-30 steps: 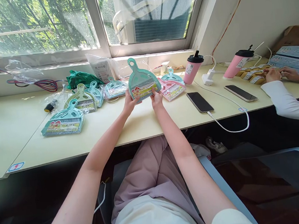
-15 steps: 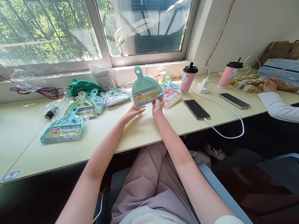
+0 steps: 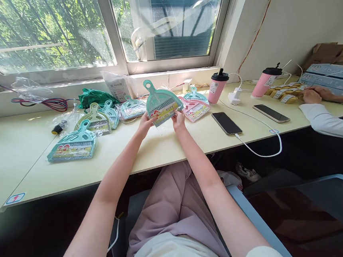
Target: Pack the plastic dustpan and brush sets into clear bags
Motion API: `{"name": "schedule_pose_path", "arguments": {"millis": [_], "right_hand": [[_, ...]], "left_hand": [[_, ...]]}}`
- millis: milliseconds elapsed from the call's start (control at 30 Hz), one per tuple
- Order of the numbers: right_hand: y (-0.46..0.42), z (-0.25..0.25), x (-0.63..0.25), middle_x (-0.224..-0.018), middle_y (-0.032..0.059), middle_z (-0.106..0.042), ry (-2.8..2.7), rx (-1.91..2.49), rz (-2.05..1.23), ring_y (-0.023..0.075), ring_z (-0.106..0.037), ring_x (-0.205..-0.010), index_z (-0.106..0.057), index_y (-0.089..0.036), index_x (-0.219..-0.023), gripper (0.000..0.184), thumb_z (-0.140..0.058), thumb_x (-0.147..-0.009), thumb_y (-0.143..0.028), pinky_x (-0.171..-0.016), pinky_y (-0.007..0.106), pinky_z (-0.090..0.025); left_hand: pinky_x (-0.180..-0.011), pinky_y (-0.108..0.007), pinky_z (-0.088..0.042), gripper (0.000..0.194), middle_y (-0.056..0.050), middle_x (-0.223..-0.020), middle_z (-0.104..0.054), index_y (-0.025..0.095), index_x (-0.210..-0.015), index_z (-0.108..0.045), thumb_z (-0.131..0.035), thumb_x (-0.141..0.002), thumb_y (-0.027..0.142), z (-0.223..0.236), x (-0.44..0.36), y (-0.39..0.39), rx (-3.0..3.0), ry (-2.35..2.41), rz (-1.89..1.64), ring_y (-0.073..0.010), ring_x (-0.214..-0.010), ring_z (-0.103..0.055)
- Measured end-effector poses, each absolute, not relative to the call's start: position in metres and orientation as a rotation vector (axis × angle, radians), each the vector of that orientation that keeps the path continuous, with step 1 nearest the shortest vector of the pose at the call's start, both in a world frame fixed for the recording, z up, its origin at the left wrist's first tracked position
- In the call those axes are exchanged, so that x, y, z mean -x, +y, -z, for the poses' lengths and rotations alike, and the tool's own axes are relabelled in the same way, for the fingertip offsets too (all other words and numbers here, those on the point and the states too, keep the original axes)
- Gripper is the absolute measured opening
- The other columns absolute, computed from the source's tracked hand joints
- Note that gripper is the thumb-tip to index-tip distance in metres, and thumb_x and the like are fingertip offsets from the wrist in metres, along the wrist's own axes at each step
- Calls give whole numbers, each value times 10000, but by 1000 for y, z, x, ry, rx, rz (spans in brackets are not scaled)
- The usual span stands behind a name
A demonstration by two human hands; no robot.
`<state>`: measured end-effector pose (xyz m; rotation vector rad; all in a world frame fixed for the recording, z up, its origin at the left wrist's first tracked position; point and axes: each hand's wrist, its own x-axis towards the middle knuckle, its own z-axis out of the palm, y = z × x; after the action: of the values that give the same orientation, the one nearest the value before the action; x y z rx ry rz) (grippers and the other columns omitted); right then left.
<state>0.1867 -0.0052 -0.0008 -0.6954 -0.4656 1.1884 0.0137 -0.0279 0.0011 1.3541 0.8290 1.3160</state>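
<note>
Two hands held up a teal dustpan set [image 3: 164, 105]

Left [image 3: 146, 124] and right [image 3: 179, 120] fingers pinched its lower corners above the table [image 3: 158, 149]

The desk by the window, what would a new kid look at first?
Probably the teal dustpan, held up in the middle by the left hand and right hand. Right of it, maybe the nearer pink cup, with another pink cup beyond; left of it, the crumpled green bag.
</note>
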Motion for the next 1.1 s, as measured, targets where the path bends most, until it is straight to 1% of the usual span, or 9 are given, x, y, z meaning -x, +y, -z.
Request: {"name": "schedule_pose_path", "arguments": {"millis": [100, 200, 267, 367, 467, 600, 800, 900, 1100], "right_hand": [[-3, 2, -189, -1050, 24, -770, -472, 728, -1220, 144, -748, -1015, -657, -238, -1152, 279, -628, -877, -199, -937, 298, -646], [-3, 4, -186, -1106, 18, -760, -570, 753, -1248, 149, -737, -1071, -615, -264, -1180, 284, -637, -897, -254, -965, 328, -641], [-4, 5, -180, -1176, 10, -746, -693, 751, -1251, 151, -721, -1130, -576, -290, -1223, 372, -692, -870, -270, -1007, 352, -625], [-5, 7, -173, -1295, 15, -712, -839, 763, -1211, 169, -692, -1213, -504, -320, -1296, 585, -800, -793, -271, -1056, 395, -601], [-4, 8, -172, -1323, 30, -704, -864, 776, -1206, 195, -684, -1245, -474, -325, -1319, 670, -836, -760, -260, -1061, 426, -601], [0, 11, -180, -1300, 31, -717, -852, 756, -1233, 209, -686, -1261, -473, -326, -1333, 686, -819, -755, -200, -1076, 439, -600], [9, 15, -187, -1278, 41, -724, -912, 746, -1265, 241, -681, -1291, -469, -326, -1295, 671, -864, -754, -286, -1072, 489, -610], [11, 17, -187, -1265, 45, -725, -904, 737, -1264, 251, -665, -1317, -476, -311, -1239, 635, -871, -743, -279, -1077, 507, -606], [14, 21, -186, -1225, 41, -728, -874, 750, -1265, 250, -668, -1313, -490, -293, -1166, 607, -867, -694, -228, -1101, 509, -587]], "left_hand": [[-973, -495, -598, 646, -115, -1210, -773, 207, -1169, -644, -921, -649, 473, 0, -14, -26, -1382, 840, -1333, -364, -1191, -706], [-939, -473, -611, 668, -110, -1201, -771, 203, -1172, -624, -912, -623, 454, 1, -13, -24, -1383, 874, -1380, -355, -1165, -719], [-922, -461, -617, 681, -104, -1182, -771, 201, -1167, -607, -904, -602, 440, 2, -13, -22, -1360, 896, -1413, -349, -1146, -729], [-896, -436, -623, 684, -101, -1171, -773, 204, -1145, -587, -906, -584, 430, 3, -13, -22, -1320, 905, -1428, -333, -1123, -737], [-878, -406, -626, 684, -101, -1180, -775, 210, -1134, -581, -917, -585, 440, 1, -15, -24, -1300, 895, -1411, -310, -1113, -740], [-876, -399, -628, 701, -102, -1183, -774, 212, -1123, -569, -934, -572, 445, -1, -19, -27, -1287, 896, -1403, -311, -1126, -737], [-895, -422, -626, 723, -115, -1190, -762, 201, -1143, -544, -931, -597, 472, 1, -17, -25, -1335, 935, -1389, -334, -1151, -723], [-902, -421, -626, 710, -114, -1200, -757, 205, -1139, -536, -930, -604, 455, 4, -17, -22, -1353, 932, -1387, -329, -1158, -719], [-838, -383, -630, 665, -82, -1062, -765, 206, -1083, -539, -941, -599, 423, 4, -19, -21, -1355, 981, -1421, -305, -1060, -738]]}}
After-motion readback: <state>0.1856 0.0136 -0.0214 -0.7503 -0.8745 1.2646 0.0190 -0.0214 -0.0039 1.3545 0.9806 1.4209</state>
